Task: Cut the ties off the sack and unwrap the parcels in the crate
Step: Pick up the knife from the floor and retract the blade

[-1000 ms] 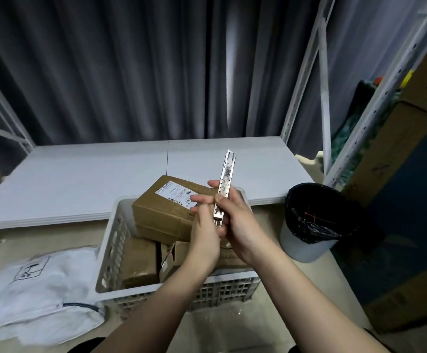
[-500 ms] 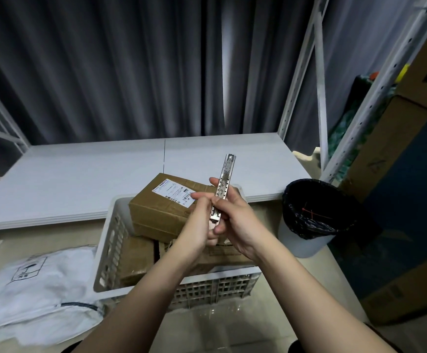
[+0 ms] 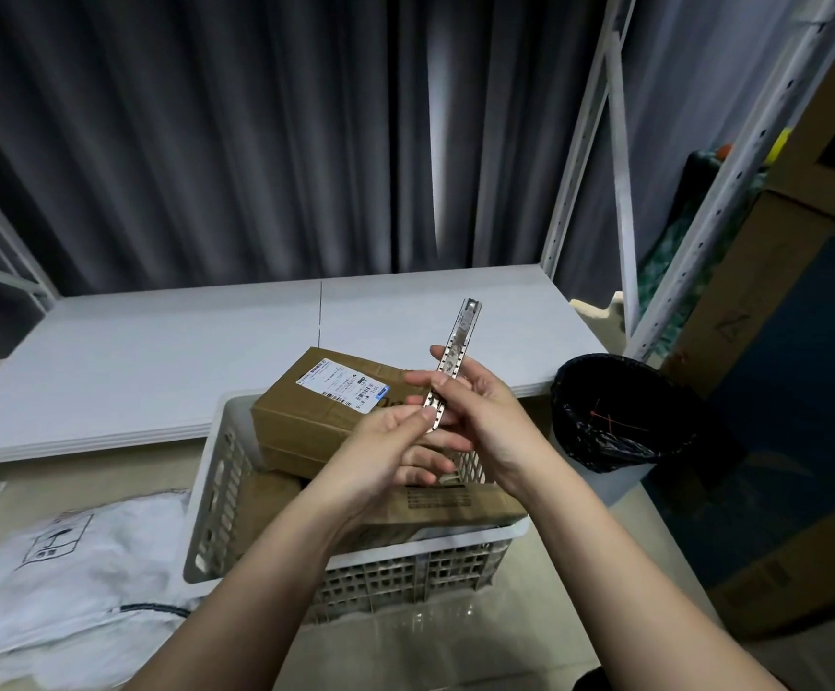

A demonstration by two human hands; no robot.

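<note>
I hold a slim metal utility knife (image 3: 455, 364) upright with both hands, above the white crate (image 3: 216, 496). My right hand (image 3: 485, 421) is closed around the lower part of the knife, with the fingers curled behind it and the thumb in front, so the long body points up and a little to the far right. My left hand (image 3: 385, 451) pinches the lowest end between thumb and forefinger; the other fingers are loosely bent and hold nothing else. I think I keep it so near to my eyes because I am adjusting the blade or the slider. I cannot tell if the blade is out.

The crate stands on the floor directly below my hands, near the low white table (image 3: 156, 351). Inside it are brown cardboard parcels; the top parcel (image 3: 305, 416) has a white shipping label (image 3: 343, 384) and lies tilted on the others, all closed with tape. The white sack (image 3: 56, 566) lies flat on the floor to the left of the crate, just beside it. To the right stands a bin with a black liner (image 3: 609, 411), and thin red strips in it look like cut ties, so I judge the sack part is done and the parcels come next.
</note>
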